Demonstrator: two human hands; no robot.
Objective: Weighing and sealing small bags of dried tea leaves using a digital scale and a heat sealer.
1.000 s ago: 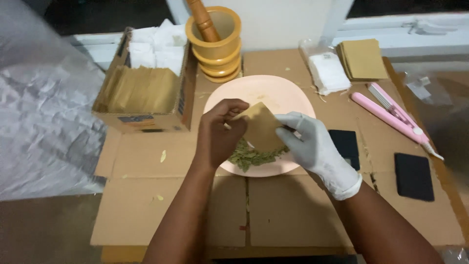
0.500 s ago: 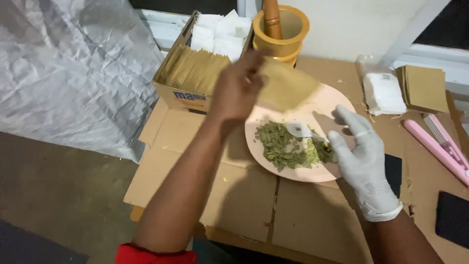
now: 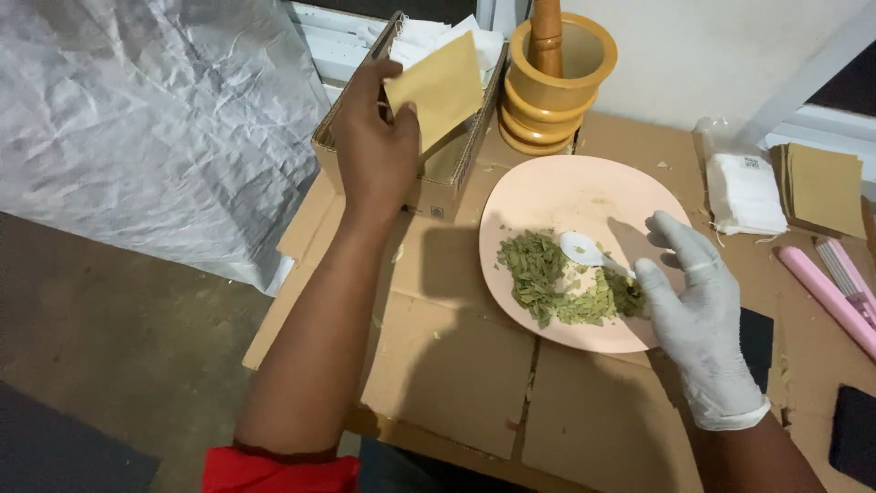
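Brown paper envelope (image 3: pixel 444 87) up in the left hand (image 3: pixel 374 146), pinched by thumb and fingers over the open cardboard box (image 3: pixel 447 169), its flat face to the camera, long axis tilted up to the right. Nearest, the gloved right hand (image 3: pixel 698 315) grips a white spoon (image 3: pixel 584 248), bowl pointing left into dried green leaves (image 3: pixel 561 283) on the pink plate (image 3: pixel 557 196). Farther back, a wooden mortar (image 3: pixel 557 87) holds an upright pestle (image 3: pixel 547 36).
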